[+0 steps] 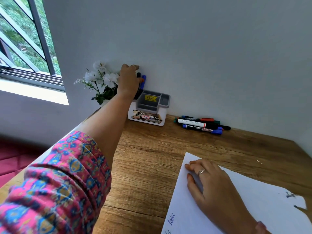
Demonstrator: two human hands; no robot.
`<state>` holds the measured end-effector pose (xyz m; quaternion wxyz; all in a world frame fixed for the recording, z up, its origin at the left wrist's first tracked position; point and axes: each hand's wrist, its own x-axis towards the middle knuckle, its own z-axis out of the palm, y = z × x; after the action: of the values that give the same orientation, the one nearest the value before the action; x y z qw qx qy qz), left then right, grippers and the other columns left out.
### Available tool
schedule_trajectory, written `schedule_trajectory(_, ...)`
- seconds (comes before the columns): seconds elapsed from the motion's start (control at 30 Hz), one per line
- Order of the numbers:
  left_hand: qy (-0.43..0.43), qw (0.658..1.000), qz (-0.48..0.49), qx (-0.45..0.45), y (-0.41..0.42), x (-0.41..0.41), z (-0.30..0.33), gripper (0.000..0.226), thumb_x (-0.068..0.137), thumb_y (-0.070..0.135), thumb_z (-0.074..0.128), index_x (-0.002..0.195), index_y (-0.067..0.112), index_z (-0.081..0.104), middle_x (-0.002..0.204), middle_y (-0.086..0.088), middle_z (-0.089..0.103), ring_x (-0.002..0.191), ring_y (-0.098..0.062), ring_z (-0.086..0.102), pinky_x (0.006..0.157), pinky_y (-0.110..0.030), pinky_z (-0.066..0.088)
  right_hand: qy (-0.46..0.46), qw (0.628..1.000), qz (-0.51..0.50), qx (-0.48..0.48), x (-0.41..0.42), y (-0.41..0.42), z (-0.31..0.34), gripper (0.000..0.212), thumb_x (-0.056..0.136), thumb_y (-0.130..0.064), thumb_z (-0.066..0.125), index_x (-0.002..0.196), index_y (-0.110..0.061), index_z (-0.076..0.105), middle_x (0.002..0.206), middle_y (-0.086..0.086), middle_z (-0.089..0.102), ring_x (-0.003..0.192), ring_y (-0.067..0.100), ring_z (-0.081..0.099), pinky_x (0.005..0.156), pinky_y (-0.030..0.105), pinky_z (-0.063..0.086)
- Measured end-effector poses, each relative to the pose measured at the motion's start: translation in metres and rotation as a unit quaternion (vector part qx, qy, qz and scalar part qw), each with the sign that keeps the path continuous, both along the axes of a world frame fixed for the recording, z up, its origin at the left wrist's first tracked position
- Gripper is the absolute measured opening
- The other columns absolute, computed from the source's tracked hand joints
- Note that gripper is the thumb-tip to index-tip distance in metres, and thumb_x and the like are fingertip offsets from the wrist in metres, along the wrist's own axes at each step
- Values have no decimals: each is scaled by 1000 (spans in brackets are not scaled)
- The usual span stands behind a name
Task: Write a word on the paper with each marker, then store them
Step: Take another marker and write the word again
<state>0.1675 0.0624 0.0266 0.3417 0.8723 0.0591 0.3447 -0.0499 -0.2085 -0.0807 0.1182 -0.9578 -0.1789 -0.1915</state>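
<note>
At the far left a barred window (25, 39) showed green foliage outside. A patterned pink sleeve (55, 183) led up the outstretched left arm to the left hand (128, 80), which reached over the back of the organizer against the wall. Just left of that hand stood a bunch of white flowers (101, 76). The left hand's fingers were curled over the tops of two upright markers, a black marker (138, 75) and a blue marker (144, 80), which stood in the rear part of the grey and white organizer (148, 107); the thumb lay against the blue one, though whether the fingers truly gripped either I could not tell. The organizer's front compartments carried a yellow price sticker (150, 97).

Further right, a loose pile of markers (200, 124) lay on the wooden tabletop (143, 157) near the wall, apart from the organizer. At the lower right the right hand (211, 184), wearing a ring, rested flat with relaxed, nearly straight fingers on the white paper (253, 208), holding nothing. The paper bore blue handwriting near its lower left edge and darker marks at its right.
</note>
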Motion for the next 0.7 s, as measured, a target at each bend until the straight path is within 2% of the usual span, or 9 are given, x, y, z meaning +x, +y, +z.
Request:
schedule_trajectory(0.1, -29, 999, -4, -18, -7, -9, 6, 45, 88, 15, 65, 129, 7, 50, 127, -14, 46, 103, -19, 54, 94, -22, 44, 15, 1000, -1, -2, -1, -1, 1, 33, 80, -35, 53, 105, -23, 70, 102, -10, 67, 89, 10, 63, 73, 18, 43)
schedule_trajectory(0.17, -53, 998, -9, -11, -15, -18, 9, 39, 91, 17, 61, 127, 8, 50, 123, -12, 48, 90, -12, 51, 86, -13, 36, 29, 1000, 0, -2, -2, -1, 2, 34, 82, -37, 51, 108, -23, 68, 105, -11, 66, 92, 9, 62, 76, 18, 41)
schedule_trajectory(0.23, -76, 997, -27, -4, -25, -27, 8, 32, 93, 17, 56, 123, 9, 52, 118, -11, 51, 85, -10, 50, 81, -11, 33, 39, 999, 0, 0, -3, 0, 3, 36, 84, -39, 48, 111, -24, 67, 107, -12, 65, 94, 9, 60, 78, 18, 41)
schedule_trajectory(0.37, -93, 991, -95, 33, -54, -43, -4, 24, 94, 19, 52, 116, 10, 56, 108, -7, 54, 79, -8, 51, 77, -16, 41, 34, 999, 0, 2, -5, 1, 5, 34, 84, -37, 49, 109, -22, 67, 104, -9, 66, 92, 11, 61, 76, 19, 44)
schedule_trajectory(0.5, -71, 978, -175, 93, -86, -59, -20, 21, 94, 18, 52, 113, 9, 57, 99, -1, 48, 70, -2, 47, 72, -6, 35, 36, 999, 6, 1, -6, 1, 6, 33, 88, -36, 48, 112, -21, 65, 107, -9, 64, 94, 10, 58, 77, 20, 44)
schedule_trajectory(0.6, -31, 958, -239, 153, -107, -66, -33, 22, 95, 19, 51, 113, 9, 58, 100, 0, 49, 79, -5, 48, 76, -13, 38, 41, 999, 15, 1, -7, 0, 7, 33, 91, -36, 49, 117, -22, 63, 112, -8, 63, 98, 11, 56, 81, 20, 43)
schedule_trajectory(0.7, 50, 941, -271, 196, -124, -64, -47, 30, 95, 16, 48, 123, 9, 54, 117, -7, 53, 101, -16, 54, 91, -26, 44, 42, 999, 20, 5, -6, 0, 7, 33, 92, -35, 48, 119, -22, 62, 114, -7, 62, 101, 10, 55, 83, 19, 39)
